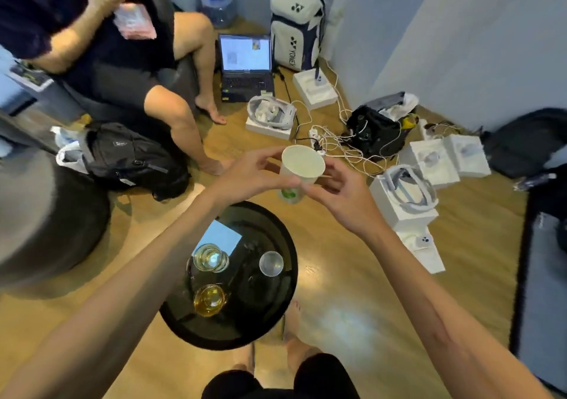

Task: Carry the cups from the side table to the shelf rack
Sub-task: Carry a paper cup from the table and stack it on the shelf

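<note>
Overhead, looking down past two bare forearms onto a small room with a wooden floor.

Paper cup: a white paper cup (pixel 302 168) with a green mark low on its side is held in the air between both hands, above the far edge of the surface, its open mouth tilted toward the camera.

Left grip: the left hand (pixel 254 174) grasps the cup from the left — thumb and fingers curled round its side.

Right grip: the right hand (pixel 340 193) grasps the same cup from the right, fingertips pinching its lower wall.

Surface: a round black side table (pixel 276 315) with a glossy top stands below the arms.

On the surface: a glass cup of pale liquid (pixel 211 258) at the left, a glass cup of amber liquid (pixel 209 300) nearer the camera, and a clear empty-looking glass (pixel 271 263) at the right, all apart from one another. A light blue square (pixel 221 236) shows just behind the pale one; whether it is paper or a reflection, I cannot tell.

Around: a seated person (pixel 122 60) at upper left holds a phone. On the floor lie a black backpack (pixel 132 159), an open laptop (pixel 246 67), a white sports bag (pixel 296 27) — upright in the corner — white boxes (pixel 448 159) and tangled white cables (pixel 340 143).
</note>
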